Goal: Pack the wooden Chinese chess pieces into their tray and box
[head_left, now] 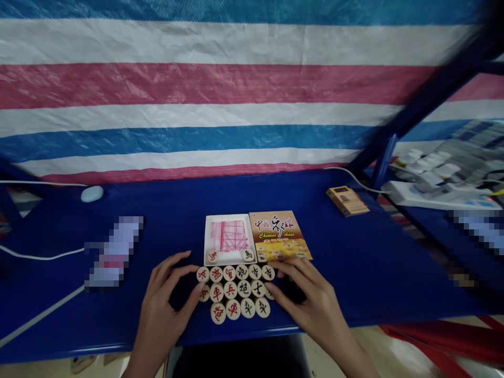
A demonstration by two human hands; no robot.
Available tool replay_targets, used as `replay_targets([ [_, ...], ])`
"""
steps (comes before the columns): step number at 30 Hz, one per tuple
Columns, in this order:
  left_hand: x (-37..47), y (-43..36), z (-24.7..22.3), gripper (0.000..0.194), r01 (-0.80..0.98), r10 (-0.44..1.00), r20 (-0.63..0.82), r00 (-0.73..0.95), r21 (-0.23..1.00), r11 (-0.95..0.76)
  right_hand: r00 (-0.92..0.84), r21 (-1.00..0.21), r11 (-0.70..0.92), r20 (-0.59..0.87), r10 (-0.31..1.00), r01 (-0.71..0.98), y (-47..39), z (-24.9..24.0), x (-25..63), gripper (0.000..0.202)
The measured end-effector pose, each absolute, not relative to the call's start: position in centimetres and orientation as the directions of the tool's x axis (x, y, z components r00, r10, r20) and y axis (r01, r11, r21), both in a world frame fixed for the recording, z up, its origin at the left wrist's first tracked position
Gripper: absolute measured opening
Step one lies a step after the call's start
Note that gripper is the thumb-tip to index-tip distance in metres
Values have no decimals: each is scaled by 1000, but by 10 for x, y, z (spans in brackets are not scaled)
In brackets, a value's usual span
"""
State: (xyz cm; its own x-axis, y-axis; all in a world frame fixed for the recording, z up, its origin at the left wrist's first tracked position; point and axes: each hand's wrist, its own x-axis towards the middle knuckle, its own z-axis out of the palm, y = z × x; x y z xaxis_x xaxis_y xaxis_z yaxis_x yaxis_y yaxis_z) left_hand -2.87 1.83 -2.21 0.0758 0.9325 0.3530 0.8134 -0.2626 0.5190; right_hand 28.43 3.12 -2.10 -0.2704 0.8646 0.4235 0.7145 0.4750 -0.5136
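Observation:
Round wooden Chinese chess pieces (230, 290) with red and black characters stand in three rows near the table's front edge. At the left ends of the back two rows, the thumb and index finger of my left hand (170, 291) press on pieces. My right hand (309, 289) curls around the right ends of these rows, its thumb and index finger against the pieces there. Just behind is a white box tray (207, 231) holding a red piece (212, 255) and a black piece (248, 255). The printed Chinese chess lid (280, 231) lies beside it, its near edge partly behind my right fingers.
A phone (116, 252) with a white cable lies on the left, and a pale rounded case (92, 193) sits behind it. Toward the back right are a small tan box (348, 200) and a power strip (441, 197) with plugs. Striped sheeting (197, 84) hangs behind the blue table (374, 262).

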Motion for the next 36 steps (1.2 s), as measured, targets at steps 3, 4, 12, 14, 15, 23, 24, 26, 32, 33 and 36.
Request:
replay_targets([
  [3,-29,18,-22,22,811,933,352,70,525,-259,-265,-526,468,416,870,711,31,-22,285,28],
  [4,-29,18,-22,22,810,934,351,70,527,-259,-263,-532,464,412,873,708,31,-22,284,27],
  [12,-28,19,-22,26,809,935,344,79,526,-262,-250,-569,458,408,878,683,30,-20,286,26],
  [14,-27,18,-19,24,793,933,358,41,556,-248,-216,-583,450,427,878,676,29,-18,285,27],
  [15,-25,18,-17,24,790,924,381,17,562,-246,-192,-589,444,441,877,675,30,-16,283,28],
  [23,13,41,1,28,723,817,575,52,542,-428,-187,-565,558,581,792,609,52,-1,242,33],
  [24,16,44,2,28,714,808,583,78,533,-453,-202,-557,575,589,782,599,55,0,239,34],
  [26,19,47,2,30,707,797,592,119,513,-486,-231,-544,593,591,773,594,58,3,235,35],
  [32,15,44,0,31,701,803,581,129,519,-488,-313,-521,624,565,763,583,61,1,232,40],
  [33,15,44,-1,31,701,806,577,129,522,-486,-309,-518,623,568,763,586,61,1,232,41],
  [36,15,46,-2,31,703,812,569,132,523,-481,-297,-519,621,575,762,588,62,0,231,40],
])
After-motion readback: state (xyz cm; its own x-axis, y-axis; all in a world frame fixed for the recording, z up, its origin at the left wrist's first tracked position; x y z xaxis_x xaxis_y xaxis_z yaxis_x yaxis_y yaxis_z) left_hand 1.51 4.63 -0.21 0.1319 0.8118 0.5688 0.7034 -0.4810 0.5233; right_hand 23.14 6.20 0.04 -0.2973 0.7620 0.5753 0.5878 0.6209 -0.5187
